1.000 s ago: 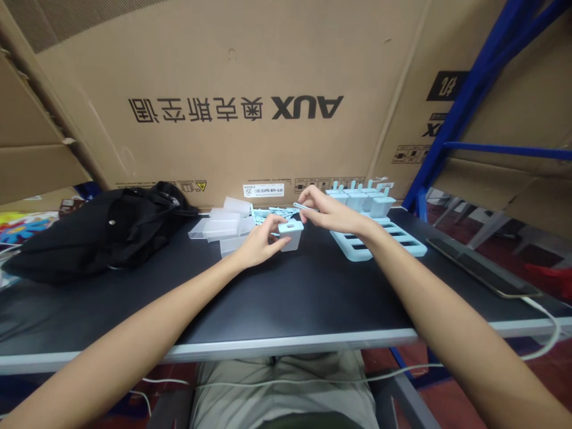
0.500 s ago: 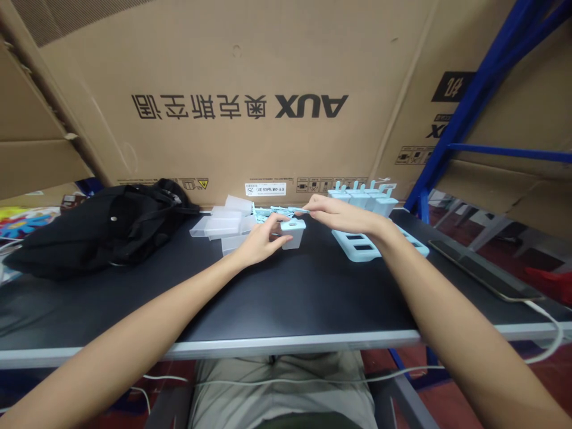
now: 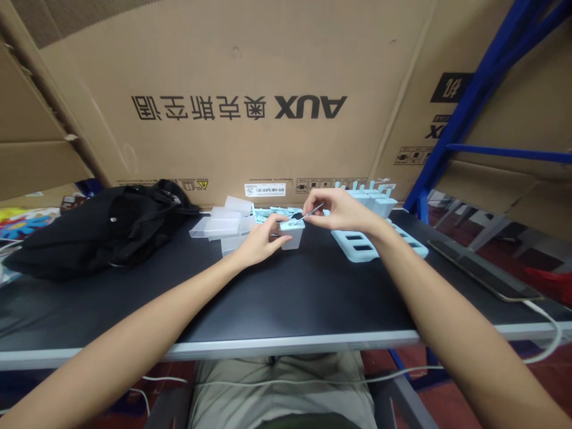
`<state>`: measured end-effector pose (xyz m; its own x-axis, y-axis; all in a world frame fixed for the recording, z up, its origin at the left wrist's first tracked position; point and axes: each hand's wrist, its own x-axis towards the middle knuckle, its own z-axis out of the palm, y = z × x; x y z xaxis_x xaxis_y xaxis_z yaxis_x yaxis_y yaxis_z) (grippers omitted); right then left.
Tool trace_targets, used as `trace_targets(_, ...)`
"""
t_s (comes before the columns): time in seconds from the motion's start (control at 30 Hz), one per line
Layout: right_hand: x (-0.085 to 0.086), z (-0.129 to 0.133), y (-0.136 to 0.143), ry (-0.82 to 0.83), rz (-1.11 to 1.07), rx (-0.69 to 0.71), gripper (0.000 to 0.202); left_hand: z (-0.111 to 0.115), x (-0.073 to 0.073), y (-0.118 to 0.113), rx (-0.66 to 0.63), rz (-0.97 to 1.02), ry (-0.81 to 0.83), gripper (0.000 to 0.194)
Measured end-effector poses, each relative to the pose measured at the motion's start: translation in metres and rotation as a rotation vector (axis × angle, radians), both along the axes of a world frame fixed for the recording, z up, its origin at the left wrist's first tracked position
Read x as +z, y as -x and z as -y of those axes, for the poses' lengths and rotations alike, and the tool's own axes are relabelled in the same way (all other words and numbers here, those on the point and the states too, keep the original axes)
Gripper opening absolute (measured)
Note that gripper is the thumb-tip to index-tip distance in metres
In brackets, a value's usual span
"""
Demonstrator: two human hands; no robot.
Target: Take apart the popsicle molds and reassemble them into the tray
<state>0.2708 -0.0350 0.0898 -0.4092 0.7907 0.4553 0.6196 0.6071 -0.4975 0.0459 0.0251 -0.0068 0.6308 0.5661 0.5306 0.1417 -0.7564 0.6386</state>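
My left hand [image 3: 264, 239] grips a clear popsicle mold [image 3: 292, 241] with a light-blue lid, standing upright on the black table. Between the thumb and fingers of my right hand [image 3: 333, 210] is a thin blue popsicle stick [image 3: 314, 209], slanted with its lower end close to the lid. I cannot tell whether the stick touches the lid's slot. More blue sticks [image 3: 279, 211] lie in a pile behind the mold. Clear mold cups [image 3: 222, 227] are heaped to the left. Beyond my right wrist stand several lidded molds [image 3: 383, 205] with sticks upright in them.
A light-blue slotted rack [image 3: 360, 255] lies right of my hands, partly under my right forearm. Farther right is a phone [image 3: 487, 271] with a white cable. A black bag [image 3: 102, 229] rests at the left. Behind the table stands a large cardboard box [image 3: 232, 152].
My right hand has drawn back from the stick pile and turned the stick from nearly flat to slanted above the lid. The left hand and mold have stayed in place.
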Motion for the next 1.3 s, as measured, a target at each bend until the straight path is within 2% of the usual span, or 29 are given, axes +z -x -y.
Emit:
trace_targets(0.1,-0.005,-0.002,0.007,0.007,0.051,-0.002,0.012,0.000,0.000,-0.001,-0.009,0.001,-0.001,0.039)
trace_targets(0.27,-0.013,-0.006,0.013,-0.022,0.034,0.050,0.033,0.001,0.001,-0.001,-0.006,0.001,-0.004,0.037)
trace_targets(0.37,-0.018,-0.009,0.013,-0.046,0.108,0.004,0.027,0.002,0.002,-0.001,-0.008,0.002,0.001,0.039)
trace_targets(0.5,-0.024,-0.013,0.014,-0.020,0.223,-0.002,0.030,0.004,0.001,-0.001,-0.044,0.044,0.040,0.044)
trace_targets(0.6,-0.018,-0.012,0.010,-0.034,0.309,-0.013,0.029,0.004,0.000,-0.001,-0.077,0.076,0.047,0.052)
trace_targets(0.73,0.007,-0.004,-0.024,-0.080,0.351,-0.141,0.031,0.000,-0.002,-0.001,-0.051,0.092,-0.007,0.058)
trace_targets(0.87,0.024,0.001,-0.083,-0.103,0.416,-0.429,0.032,-0.003,-0.002,0.001,-0.003,0.011,-0.106,0.045)
trace_targets(0.97,0.019,-0.006,-0.122,-0.046,0.567,-0.600,0.035,-0.004,-0.002,0.002,0.034,-0.087,-0.199,0.028)
trace_targets(1.07,0.005,-0.017,-0.145,-0.028,0.681,-0.628,0.035,-0.003,-0.001,0.003,0.045,-0.181,-0.305,0.021)
trace_targets(1.2,-0.005,-0.025,-0.151,-0.038,0.729,-0.663,0.034,-0.001,0.000,0.003,0.011,-0.278,-0.387,0.019)
trace_targets(1.3,-0.006,-0.023,-0.148,-0.021,0.745,-0.774,0.033,0.000,0.001,0.002,-0.007,-0.308,-0.407,0.019)
